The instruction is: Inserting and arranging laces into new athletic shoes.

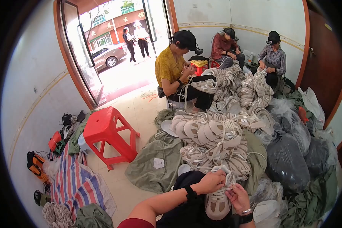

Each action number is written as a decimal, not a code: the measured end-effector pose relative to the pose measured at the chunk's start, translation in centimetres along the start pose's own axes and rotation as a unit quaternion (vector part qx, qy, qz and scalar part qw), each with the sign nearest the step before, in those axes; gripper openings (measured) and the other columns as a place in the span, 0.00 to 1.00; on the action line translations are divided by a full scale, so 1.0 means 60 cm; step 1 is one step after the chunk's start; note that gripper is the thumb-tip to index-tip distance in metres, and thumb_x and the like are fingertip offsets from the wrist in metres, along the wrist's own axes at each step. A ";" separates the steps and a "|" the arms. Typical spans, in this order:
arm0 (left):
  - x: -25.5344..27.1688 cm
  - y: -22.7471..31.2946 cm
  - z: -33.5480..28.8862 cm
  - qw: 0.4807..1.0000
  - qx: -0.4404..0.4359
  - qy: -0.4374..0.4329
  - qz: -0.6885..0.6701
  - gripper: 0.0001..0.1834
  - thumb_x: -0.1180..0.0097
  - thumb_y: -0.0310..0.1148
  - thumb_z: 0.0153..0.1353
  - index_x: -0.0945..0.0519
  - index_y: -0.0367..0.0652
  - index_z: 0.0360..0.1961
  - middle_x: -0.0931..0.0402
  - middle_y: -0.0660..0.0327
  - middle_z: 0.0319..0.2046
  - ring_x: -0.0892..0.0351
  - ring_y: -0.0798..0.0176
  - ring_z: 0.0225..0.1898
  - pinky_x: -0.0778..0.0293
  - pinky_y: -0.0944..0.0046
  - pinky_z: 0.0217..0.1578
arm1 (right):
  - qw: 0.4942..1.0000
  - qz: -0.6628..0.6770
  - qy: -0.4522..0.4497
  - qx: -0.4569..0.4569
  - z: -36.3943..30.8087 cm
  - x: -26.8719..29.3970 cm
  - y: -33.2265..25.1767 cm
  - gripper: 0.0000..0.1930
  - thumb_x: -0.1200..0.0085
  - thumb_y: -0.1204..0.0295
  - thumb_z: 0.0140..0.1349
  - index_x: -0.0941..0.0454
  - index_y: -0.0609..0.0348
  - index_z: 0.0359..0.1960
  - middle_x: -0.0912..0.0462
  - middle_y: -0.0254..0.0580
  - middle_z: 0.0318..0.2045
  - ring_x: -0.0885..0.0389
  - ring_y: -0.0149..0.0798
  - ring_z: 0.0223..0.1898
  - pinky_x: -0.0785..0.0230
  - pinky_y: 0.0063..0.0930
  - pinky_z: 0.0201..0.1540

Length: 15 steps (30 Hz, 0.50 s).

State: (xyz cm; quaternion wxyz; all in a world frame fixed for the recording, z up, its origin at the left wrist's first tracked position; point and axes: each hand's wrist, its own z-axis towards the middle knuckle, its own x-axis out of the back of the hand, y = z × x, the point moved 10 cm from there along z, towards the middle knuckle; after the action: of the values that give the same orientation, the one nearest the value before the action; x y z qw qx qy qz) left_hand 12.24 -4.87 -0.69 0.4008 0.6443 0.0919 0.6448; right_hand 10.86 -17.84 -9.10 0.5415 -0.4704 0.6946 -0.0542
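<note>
- A heap of pale shoes [216, 140] is filling the centre of the frame.
- A red stool [104, 131] is standing at centre left.
- A beige shoe [217, 203] is sitting at bottom centre.
- The left hand [212, 181] is gripping its top.
- The right hand [238, 198] is pinching its right side.

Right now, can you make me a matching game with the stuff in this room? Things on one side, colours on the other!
Things:
1. stool
2. shoe held by the left hand and right hand
3. sack on the floor
4. sheet by the wall

Colours:
A. olive green
B. red, white and blue stripes
C. red
D. beige and white

Pairs: 1-C, 2-D, 3-A, 4-B
</note>
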 end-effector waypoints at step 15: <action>0.001 0.002 0.000 1.000 -0.011 0.001 -0.009 0.05 0.44 0.33 0.55 0.26 0.46 0.30 0.29 0.57 0.48 0.27 0.50 0.46 0.32 0.50 0.41 | 0.992 0.121 -0.043 -0.010 -0.004 -0.035 0.002 0.07 0.51 0.76 0.67 0.29 0.53 0.45 0.20 0.41 0.38 0.20 0.37 0.41 0.23 0.35 0.42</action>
State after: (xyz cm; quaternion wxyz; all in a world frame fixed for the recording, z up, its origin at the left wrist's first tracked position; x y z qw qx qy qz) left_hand 12.21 -4.95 -0.57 0.4132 0.6385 0.0909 0.6429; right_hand 10.51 -16.38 -7.61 0.5689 -0.3902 0.7229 0.0393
